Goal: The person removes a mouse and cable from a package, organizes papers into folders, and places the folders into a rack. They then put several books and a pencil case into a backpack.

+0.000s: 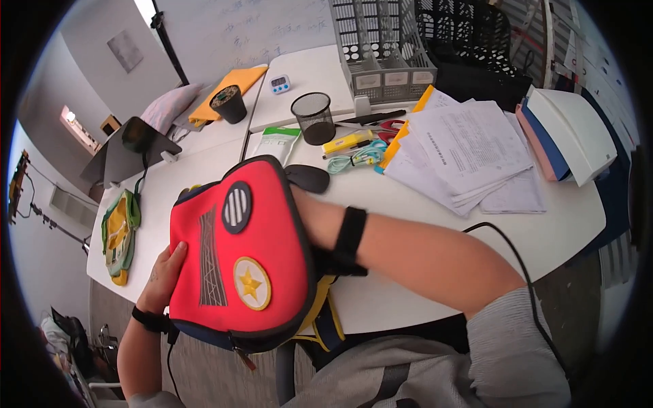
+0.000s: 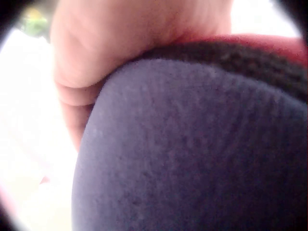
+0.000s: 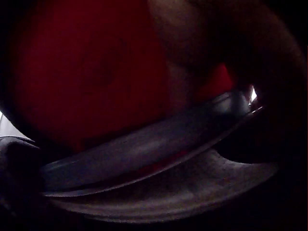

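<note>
A small red backpack (image 1: 269, 217) with dark blue sides, a striped oval patch and a yellow star badge is tilted up before me at the table's front edge. My left hand (image 1: 160, 280) grips its left side, thumb on the red front; in the left wrist view the fingers bend round the dark blue side panel (image 2: 192, 139). My right hand (image 1: 314, 212) reaches in past the bag's right edge, its fingers hidden from the head view. The right wrist view is very dark, with red fabric (image 3: 86, 72) and a greyish curved band (image 3: 144, 147) beside the hand; I cannot tell what its fingers hold.
A black mouse (image 1: 307, 179) lies just behind the bag, near a mesh pen cup (image 1: 313, 119), a coiled cable (image 1: 355, 158) and loose papers (image 1: 469, 149). A green-yellow pouch (image 1: 121, 234) is at the left edge. A potted plant (image 1: 229, 105) stands further back.
</note>
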`<state>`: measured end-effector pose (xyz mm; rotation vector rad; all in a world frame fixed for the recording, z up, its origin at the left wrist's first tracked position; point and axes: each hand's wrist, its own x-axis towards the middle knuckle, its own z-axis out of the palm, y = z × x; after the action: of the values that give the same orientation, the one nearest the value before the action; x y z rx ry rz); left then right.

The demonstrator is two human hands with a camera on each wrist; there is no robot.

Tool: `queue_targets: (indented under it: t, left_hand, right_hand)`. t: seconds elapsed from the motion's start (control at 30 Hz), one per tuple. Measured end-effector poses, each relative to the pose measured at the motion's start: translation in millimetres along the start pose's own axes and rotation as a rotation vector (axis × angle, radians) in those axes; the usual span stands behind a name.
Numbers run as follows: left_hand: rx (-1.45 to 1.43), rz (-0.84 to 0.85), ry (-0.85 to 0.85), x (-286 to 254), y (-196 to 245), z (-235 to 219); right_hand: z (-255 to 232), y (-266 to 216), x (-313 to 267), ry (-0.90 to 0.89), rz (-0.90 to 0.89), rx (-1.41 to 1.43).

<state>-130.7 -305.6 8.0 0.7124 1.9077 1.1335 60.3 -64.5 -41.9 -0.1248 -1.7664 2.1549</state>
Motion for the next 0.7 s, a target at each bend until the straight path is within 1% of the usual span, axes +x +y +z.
queue_targets:
  t: [0.03,0.1,0.13,0.17,0.23,0.27,0.3,0.37,0.4,0.43,0.53,0.57,0.6,0.63,0.67,0.7]
  left_hand:
    - [0.011,0.006,0.02,2,-3,-1]
    - [0.023,0.002,0.052,1,-4,-2]
    - [-0.014,0.01,0.073,1,-1,2]
    - [-0.049,0.019,0.092,0,-1,4]
    - [-0.033,0.04,0.115,6,-15,-10]
    - [-0.017,0.07,0.128,8,-19,-17]
    - [-0.011,0.068,0.13,7,-19,-20]
    - [-0.006,0.047,0.178,5,-16,-24]
    - [-0.001,0.049,0.183,4,-16,-32]
    - [-0.02,0.049,0.2,3,-17,-44]
    - [-0.045,0.06,0.241,1,-15,-81]
    - [-0.056,0.058,0.259,0,-17,-94]
    - [0.009,0.08,0.33,2,-25,-109]
    - [0.01,0.086,0.334,-1,-25,-122]
    - [0.168,-0.068,0.335,-5,-24,-133]
    - [0.324,-0.222,0.332,-7,-25,-139]
  right_hand:
    - [-3,-19,-9,-0.074,0.089,0.41]
    - [5,-50,-18,0.078,0.312,0.499]
    - [0,-45,-15,0.07,0.277,0.458]
    - [1,-65,-22,0.061,0.279,0.462]
    - [0,-105,-37,-0.091,0.348,-0.501]
    - [-2,-88,-17,-0.052,0.454,-0.39]
    - [-14,-77,-15,-0.053,0.451,-0.384]
    - [-20,-91,-24,0.009,0.396,-0.2]
    - [-32,-79,-18,0.013,0.366,-0.141]
    - [-38,-82,-21,0.01,0.36,-0.138]
    - [-52,-89,-36,0.018,0.26,0.106]
    - [-53,-92,-41,0.079,0.231,0.107]
    - [-59,-92,-45,0.081,0.197,0.121]
    - [-65,-93,-49,0.081,0.162,0.133]
    - [-68,-99,-56,0.114,0.137,0.123]
    - [-81,-96,-59,0.113,0.122,0.142]
